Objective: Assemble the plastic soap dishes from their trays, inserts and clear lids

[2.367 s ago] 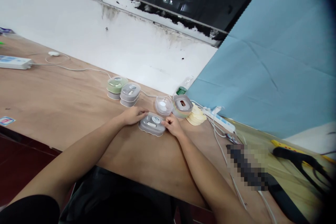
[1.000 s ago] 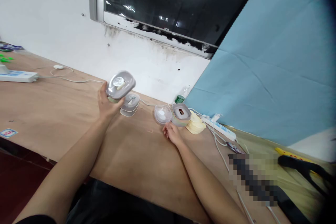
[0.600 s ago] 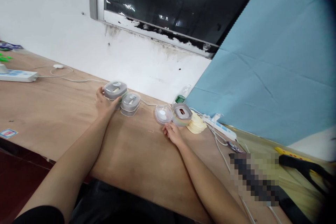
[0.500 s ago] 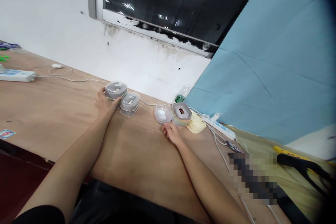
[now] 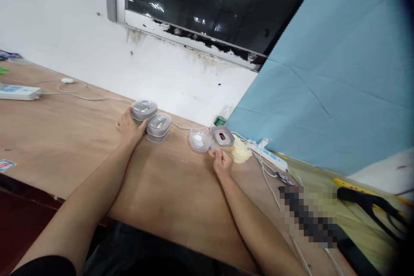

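Observation:
My left hand (image 5: 128,123) rests on the wooden table (image 5: 64,129), its fingers curled round a grey-lidded container (image 5: 144,109) that sits on top of a green one. A second stack of grey containers (image 5: 158,125) stands right beside it. My right hand (image 5: 221,160) is further right, fingers curled against the lower front edge of a grey lid with a slot (image 5: 222,136) that tops a short stack. A clear round lid (image 5: 198,140) lies just left of that stack. Pale yellow pads (image 5: 242,152) are piled to its right.
A white power strip (image 5: 17,91) and its cable (image 5: 80,97) lie at the far left. A green-capped bottle (image 5: 223,117) stands by the wall. Another power strip (image 5: 269,153) with cables, a blue cloth (image 5: 323,86) and a black tool (image 5: 371,200) fill the right side.
My left hand carried the grey container from the table's middle and set it on the green one at the left. My right hand has moved forward to the slotted-lid stack.

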`<action>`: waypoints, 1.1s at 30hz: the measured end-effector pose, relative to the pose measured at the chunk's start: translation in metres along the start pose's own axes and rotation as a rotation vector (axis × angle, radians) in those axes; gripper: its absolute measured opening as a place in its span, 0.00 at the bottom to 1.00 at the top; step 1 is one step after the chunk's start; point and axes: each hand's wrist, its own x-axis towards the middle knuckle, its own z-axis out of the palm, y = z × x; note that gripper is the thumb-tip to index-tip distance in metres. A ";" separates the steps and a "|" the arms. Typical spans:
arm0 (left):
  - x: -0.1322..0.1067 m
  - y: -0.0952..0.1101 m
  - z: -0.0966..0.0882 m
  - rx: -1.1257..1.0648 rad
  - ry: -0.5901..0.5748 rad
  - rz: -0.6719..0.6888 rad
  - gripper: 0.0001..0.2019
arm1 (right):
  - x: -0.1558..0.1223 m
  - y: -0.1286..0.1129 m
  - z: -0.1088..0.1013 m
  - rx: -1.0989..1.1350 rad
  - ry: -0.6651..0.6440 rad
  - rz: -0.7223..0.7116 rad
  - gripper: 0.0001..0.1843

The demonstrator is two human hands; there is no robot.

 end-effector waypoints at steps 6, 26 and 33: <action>-0.002 0.000 -0.005 -0.003 0.062 -0.001 0.38 | 0.020 0.047 -0.031 -0.209 0.440 0.090 0.16; -0.069 0.069 -0.006 -0.355 -0.416 0.761 0.16 | 0.026 0.086 -0.037 -0.372 0.341 0.360 0.15; -0.068 0.066 -0.005 -0.345 -0.470 0.730 0.15 | 0.029 0.079 -0.041 -0.316 0.482 0.247 0.13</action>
